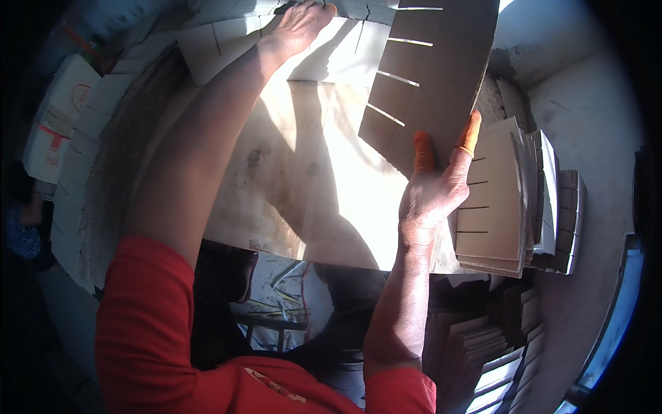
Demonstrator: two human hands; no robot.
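My right hand [433, 190], with orange covers on the thumb and a finger, grips the lower end of a brown slotted cardboard sheet [441, 76]. The sheet is tilted up above the table, its row of cut slots facing left. Stretched to the far side, my left hand [301, 27] has its fingers bent at the upper edge of a pale slotted cardboard strip [345, 48]. What lies under those fingertips is partly hidden. Below both hands is a wooden tabletop [276, 186], lit by strong sunlight and crossed by shadows.
Stacks of slotted cardboard sheets [491, 214] stand at the table's right end. More slotted pieces [76, 165] line the left side, beside a white box [52, 148] with red marks. Further cardboard pieces [483, 352] sit low at the right. A wall [586, 124] rises at the right.
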